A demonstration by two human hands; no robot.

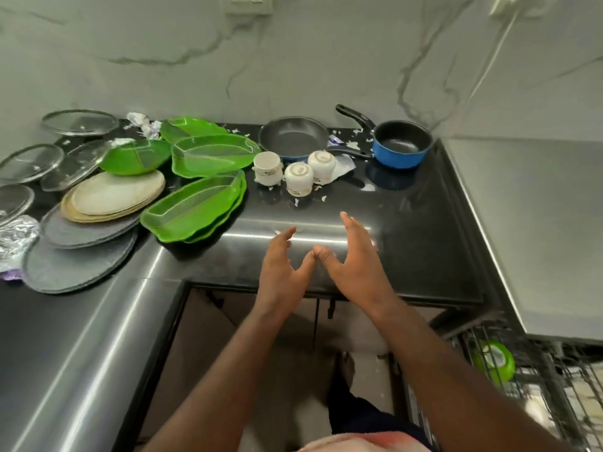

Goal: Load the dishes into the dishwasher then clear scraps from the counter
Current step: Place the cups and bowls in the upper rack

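Over near counter (408, 243) edge: left hand (284, 265) and right hand (354, 262) spread wide, thumbs touching, holding nothing. Farther back: three inverted cups (298, 177), frying pan (293, 137), blue saucepan (403, 145), white scraps (352, 145) between. Left: green trays (195, 207), plates (114, 194), glass lids (80, 122). Near right: dishwasher rack (535, 380) pulled out, green item (496, 360) inside, blurred.

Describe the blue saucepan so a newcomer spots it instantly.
Start at the dark counter under the marble wall. The blue saucepan sits near its back right corner, right of three upturned white cups. Unlike the shallow frying pan beside it, it is deep.
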